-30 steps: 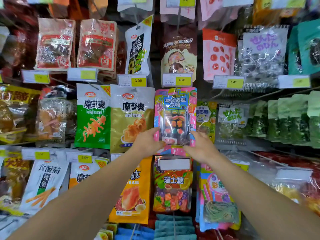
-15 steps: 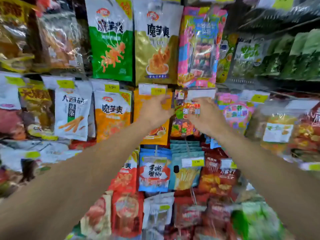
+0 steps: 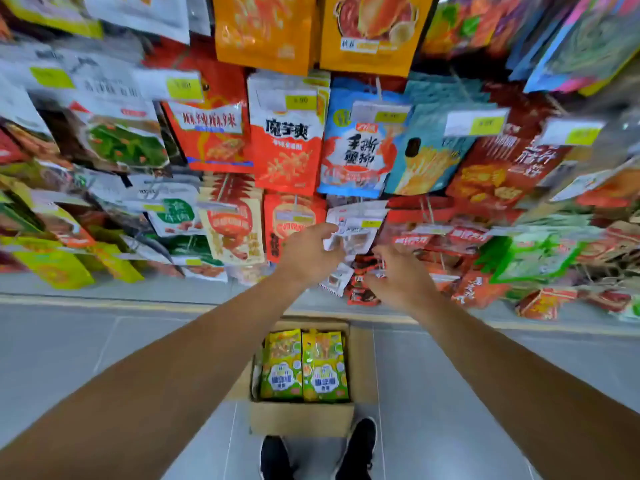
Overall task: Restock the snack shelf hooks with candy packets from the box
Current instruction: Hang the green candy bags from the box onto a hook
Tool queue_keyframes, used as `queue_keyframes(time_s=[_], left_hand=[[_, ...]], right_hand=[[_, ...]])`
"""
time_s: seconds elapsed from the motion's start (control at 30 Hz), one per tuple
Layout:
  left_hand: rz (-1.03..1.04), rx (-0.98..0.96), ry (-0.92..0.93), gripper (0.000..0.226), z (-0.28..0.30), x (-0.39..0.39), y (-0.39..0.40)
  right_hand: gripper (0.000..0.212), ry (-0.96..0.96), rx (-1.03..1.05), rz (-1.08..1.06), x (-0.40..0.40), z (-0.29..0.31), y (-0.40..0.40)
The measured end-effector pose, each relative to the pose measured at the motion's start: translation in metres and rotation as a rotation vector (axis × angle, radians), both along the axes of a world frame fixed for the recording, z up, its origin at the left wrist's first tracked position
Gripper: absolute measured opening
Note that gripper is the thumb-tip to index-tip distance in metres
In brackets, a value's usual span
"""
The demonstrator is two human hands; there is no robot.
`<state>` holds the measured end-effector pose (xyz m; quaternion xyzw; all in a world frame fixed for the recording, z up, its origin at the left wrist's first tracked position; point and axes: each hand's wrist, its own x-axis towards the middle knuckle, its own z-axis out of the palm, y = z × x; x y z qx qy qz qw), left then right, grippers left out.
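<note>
A cardboard box (image 3: 300, 421) stands open on the floor by my feet. Inside it lie green and yellow candy packets (image 3: 304, 367), side by side. My left hand (image 3: 310, 254) and my right hand (image 3: 398, 277) hover above the box, in front of the lowest rows of hanging snack packets. Both hands hold nothing and their fingers are loosely curled. A small white packet (image 3: 356, 225) hangs just behind my left fingertips; I cannot tell if they touch it.
Hooks full of snack bags (image 3: 289, 140) with yellow price tags (image 3: 300, 101) fill the wall ahead. Small red packets (image 3: 360, 289) hang low near my right hand. The shelf base runs along the grey tiled floor (image 3: 104, 348). My black shoes (image 3: 356, 448) stand behind the box.
My hands let go of the pink candy packet on its upper hook and dropped down the shelf. My view tilted down, and the box on the floor came into sight.
</note>
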<state>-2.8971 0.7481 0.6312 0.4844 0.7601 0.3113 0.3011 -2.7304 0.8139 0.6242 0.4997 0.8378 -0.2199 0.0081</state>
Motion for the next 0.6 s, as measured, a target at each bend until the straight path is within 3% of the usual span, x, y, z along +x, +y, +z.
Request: queue_keyframes(time_s=[0.1, 0.2, 0.37, 0.6], left_hand=[[0.048, -0.1, -0.091, 0.042, -0.064, 0.009, -0.024], [0.123, -0.245, -0.16, 0.046, -0.133, 0.019, -0.051], [0.2, -0.425, -0.254, 0.046, -0.238, 0.034, -0.09], [0.34, -0.58, -0.305, 0.041, -0.361, 0.046, -0.126]], right_hand=[[0.043, -0.08, -0.101, 0.026, 0.009, -0.057, -0.019], [0.053, -0.137, -0.242, 0.046, 0.018, -0.126, -0.035], [0.04, -0.262, -0.407, 0.072, 0.032, -0.232, -0.062], [0.054, -0.309, -0.574, 0.043, 0.054, -0.358, -0.078]])
